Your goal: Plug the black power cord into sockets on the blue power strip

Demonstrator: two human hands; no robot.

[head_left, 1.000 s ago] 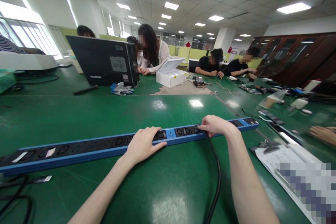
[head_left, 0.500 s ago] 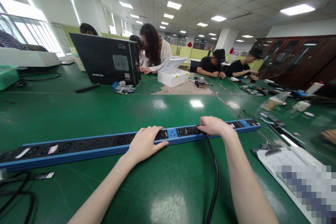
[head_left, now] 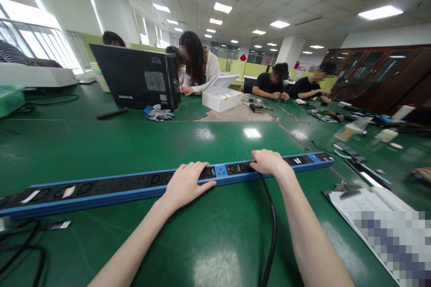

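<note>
A long blue and black power strip lies across the green table, with rows of sockets along its top. My left hand grips it near the middle, fingers over the far edge and thumb along the near side. To the right, my right hand is closed around the plug end of a black power cord, right at the strip's sockets. The plug is mostly hidden by my fingers, so I cannot tell how deep it sits. From there the cord runs down to the lower edge of the view.
A clipboard with papers lies at the right. Black cables lie at lower left. Beyond stand a black computer case, gloves and a white box. Several people work around the far tables.
My right hand has shifted slightly left along the strip, and the cord has swung a little left with it. My left hand stays put on the strip.
</note>
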